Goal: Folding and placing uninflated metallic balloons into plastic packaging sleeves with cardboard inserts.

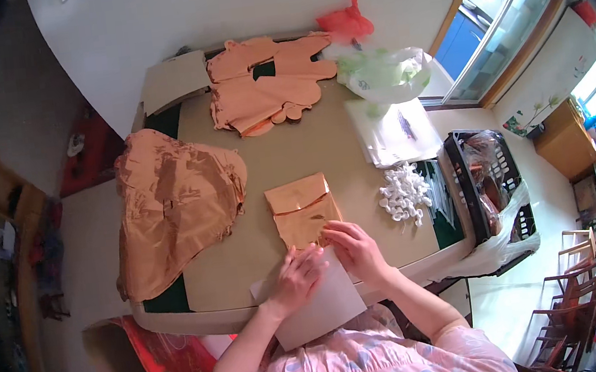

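A shiny rose-gold foil piece (301, 202), folded into a rectangle, lies in front of me at the near side of the table. My left hand (298, 278) rests along its near edge, fingers stretched out and lying flat. At the near right corner, my right hand (355, 251) has thumb and fingers pinched on the foil. Under my hands a pale grey card (323, 309) reaches over the table's edge. A stack of flat rose-gold foil balloons (175, 207) lies to the left, and more foil balloons (265, 90) are spread at the far side.
White ribbon rolls (405, 194) are heaped on the right, beside thin sticks or straws (440, 195). Behind them lie clear plastic sleeves (396, 134), a green-white plastic bag (388, 76) and a red bag (349, 20). A black crate (469, 188) stands at the table's right edge.
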`<state>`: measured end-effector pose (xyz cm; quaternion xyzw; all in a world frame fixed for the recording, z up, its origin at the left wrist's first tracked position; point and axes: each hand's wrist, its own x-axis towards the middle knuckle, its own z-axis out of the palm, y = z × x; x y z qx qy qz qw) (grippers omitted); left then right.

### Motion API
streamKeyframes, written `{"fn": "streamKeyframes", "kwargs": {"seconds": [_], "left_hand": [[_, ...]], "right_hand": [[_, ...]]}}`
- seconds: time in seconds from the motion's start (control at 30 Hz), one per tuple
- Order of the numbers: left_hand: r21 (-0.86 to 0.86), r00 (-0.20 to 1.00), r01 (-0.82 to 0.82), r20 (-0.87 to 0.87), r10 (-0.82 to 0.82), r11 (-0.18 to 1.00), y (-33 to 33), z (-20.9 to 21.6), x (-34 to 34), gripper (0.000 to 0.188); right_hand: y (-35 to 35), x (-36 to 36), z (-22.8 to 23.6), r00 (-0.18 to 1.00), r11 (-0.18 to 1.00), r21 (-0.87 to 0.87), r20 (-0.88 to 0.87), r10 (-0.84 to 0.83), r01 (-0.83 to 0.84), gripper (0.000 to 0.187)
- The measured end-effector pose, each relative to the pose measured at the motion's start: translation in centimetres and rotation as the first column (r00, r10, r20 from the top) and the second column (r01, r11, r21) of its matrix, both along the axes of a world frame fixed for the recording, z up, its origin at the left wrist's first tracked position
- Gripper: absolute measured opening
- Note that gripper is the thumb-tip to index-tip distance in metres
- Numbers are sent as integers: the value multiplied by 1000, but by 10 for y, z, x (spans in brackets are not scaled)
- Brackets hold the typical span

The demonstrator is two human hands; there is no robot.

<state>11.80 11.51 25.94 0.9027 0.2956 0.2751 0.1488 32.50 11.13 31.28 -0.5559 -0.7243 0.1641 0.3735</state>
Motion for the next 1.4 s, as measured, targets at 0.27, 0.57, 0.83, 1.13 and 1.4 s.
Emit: {"fn": "streamKeyframes", "kwargs": {"seconds": [0.27,0.57,0.83,1.13,1.4], "left_hand": [[-26,999,51,21,-51,998,11,15,-7,17],[197,991,-53,-112,76,979,77,14,-28,25],[-104,1000,7,-1,-7,995,102,22,-26,9],[-21,988,-153,22,154,988,97,32,-1,9],[242,969,-224,-45,242,944,84,2,-1,9]], "right_hand": [[26,7,-51,996,995,50,-8,88,-88,26],[30,4,-47,987,986,98,106,121,-131,25],[28,3,-44,980,985,99,150,129,-144,31],[27,1,-32,955,976,23,213,205,-215,58],[27,3,-44,954,972,79,225,198,-220,53]]}}
